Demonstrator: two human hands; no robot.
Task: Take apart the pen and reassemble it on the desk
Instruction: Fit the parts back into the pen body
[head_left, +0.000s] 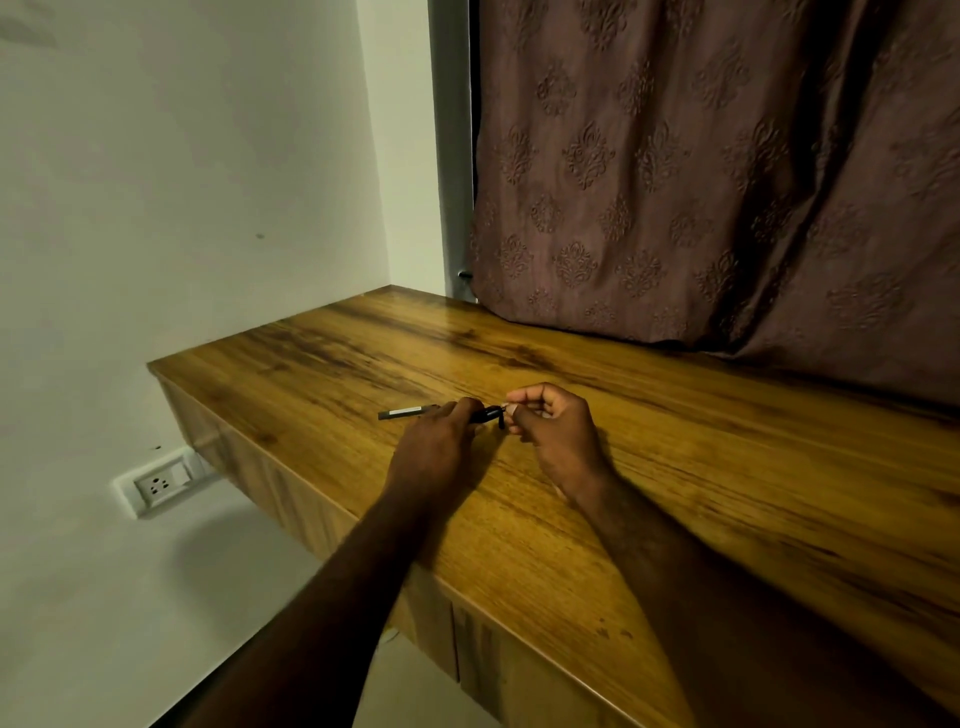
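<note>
A dark pen (408, 412) with a grey end lies level just above the wooden desk (675, 467), pointing left. My left hand (434, 447) grips its middle from above, hiding part of the barrel. The pen's black clip end (491, 414) sticks out to the right of my left fingers. My right hand (553, 434) pinches that clip end between thumb and fingertips. Both forearms reach in from the bottom of the view.
A brown patterned curtain (701, 182) hangs onto the desk's back edge. A white wall (182, 182) stands at the left with a wall socket (158, 486) below desk height. The desk's left and front edges drop to a pale floor.
</note>
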